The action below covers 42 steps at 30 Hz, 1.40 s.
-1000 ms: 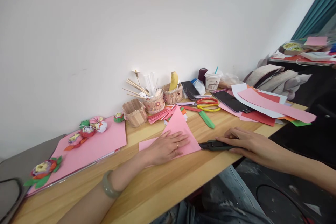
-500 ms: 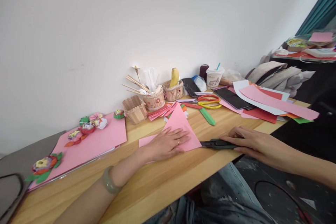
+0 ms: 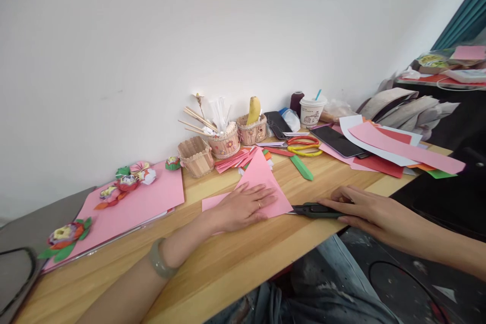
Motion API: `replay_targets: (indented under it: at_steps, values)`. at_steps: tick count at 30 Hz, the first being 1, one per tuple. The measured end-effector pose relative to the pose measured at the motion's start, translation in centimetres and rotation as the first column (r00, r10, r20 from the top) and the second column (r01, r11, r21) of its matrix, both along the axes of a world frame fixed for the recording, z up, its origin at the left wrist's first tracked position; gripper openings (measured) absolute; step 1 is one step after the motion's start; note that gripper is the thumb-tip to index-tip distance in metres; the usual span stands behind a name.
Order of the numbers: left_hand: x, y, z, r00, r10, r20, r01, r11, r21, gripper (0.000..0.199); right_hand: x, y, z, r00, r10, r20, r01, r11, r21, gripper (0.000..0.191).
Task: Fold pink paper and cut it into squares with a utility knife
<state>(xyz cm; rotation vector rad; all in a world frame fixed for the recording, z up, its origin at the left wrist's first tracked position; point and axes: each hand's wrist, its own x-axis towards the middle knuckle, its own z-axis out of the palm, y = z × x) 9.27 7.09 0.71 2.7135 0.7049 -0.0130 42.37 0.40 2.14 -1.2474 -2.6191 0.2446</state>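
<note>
1. The folded paper (image 3: 261,174) is of pink colour.
2. The cutter (image 3: 316,210) is dark green and black.
3. The tabletop (image 3: 212,268) is light brown, with wood-grain pattern.
4. The scissors (image 3: 304,148) have red and yellow handles (both quite bright).
5. The cup (image 3: 311,113) is white, with dark drawing.

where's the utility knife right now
In the head view, the utility knife is right of centre, in the right hand, its tip at the right corner of the folded pink paper.
</note>
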Motion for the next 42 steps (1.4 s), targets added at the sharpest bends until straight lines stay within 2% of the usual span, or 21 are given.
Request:
replay_targets:
  at_steps: [10, 19, 36, 42]
  values:
    - [0.1, 0.0, 0.0, 1.000, 0.003, -0.006, -0.003, 1.000, 0.000, 0.052, -0.7, -0.2, -0.7, 1.000, -0.003, -0.003, 0.003, 1.000, 0.028, 0.044]
    - [0.0, 0.1, -0.1, 1.000, 0.003, -0.009, -0.003, 1.000, 0.007, 0.052, -1.6, -0.3, -0.4, 1.000, 0.003, -0.007, -0.003, 0.999, 0.044, 0.041]
    - [0.1, 0.1, 0.1, 1.000, -0.006, -0.011, 0.006, 1.000, 0.008, 0.053, -1.9, -0.8, -0.2, 1.000, 0.006, 0.010, -0.006, 1.000, -0.005, 0.041]
    - [0.1, 0.1, 0.1, 1.000, -0.004, -0.017, 0.004, 1.000, -0.012, 0.052, -3.5, -1.5, 0.0, 0.999, 0.046, -0.005, -0.046, 0.999, -0.013, 0.045]
